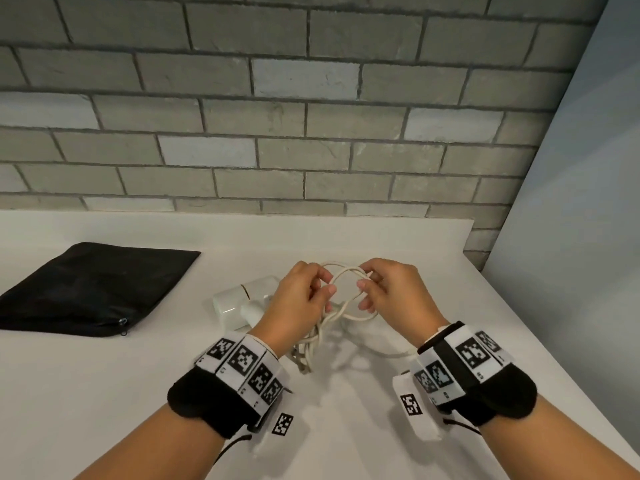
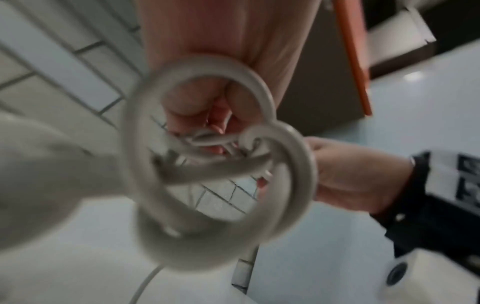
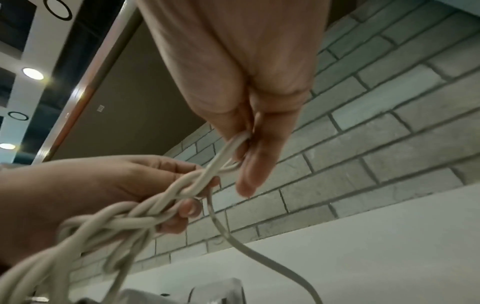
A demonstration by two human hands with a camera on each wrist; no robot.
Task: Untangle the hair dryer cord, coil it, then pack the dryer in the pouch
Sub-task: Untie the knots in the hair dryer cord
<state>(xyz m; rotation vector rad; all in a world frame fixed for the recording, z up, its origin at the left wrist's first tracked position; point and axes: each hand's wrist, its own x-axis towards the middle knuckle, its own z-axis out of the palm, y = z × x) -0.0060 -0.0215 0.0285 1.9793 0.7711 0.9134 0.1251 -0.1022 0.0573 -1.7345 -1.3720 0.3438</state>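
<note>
A white hair dryer [image 1: 242, 299] lies on the white table [image 1: 104, 393], partly behind my left hand [image 1: 304, 292]. Its cream cord [image 1: 346, 271] is twisted into a tangle of loops held above the table between both hands. My left hand pinches the left side of a loop. On the right side of that loop my right hand [image 1: 384, 289] pinches the strands. In the left wrist view the cord [image 2: 213, 164] fills the middle, blurred. The right wrist view shows braided cord [image 3: 155, 207] running into my right fingers [image 3: 254, 160]. A black zip pouch [image 1: 90, 289] lies flat at the left.
A grey brick wall [image 1: 311, 116] runs along the back of the table. The table's right edge [image 1: 540, 341] slants away beside a pale wall. Loose cord [image 1: 381, 351] trails on the table under my right wrist.
</note>
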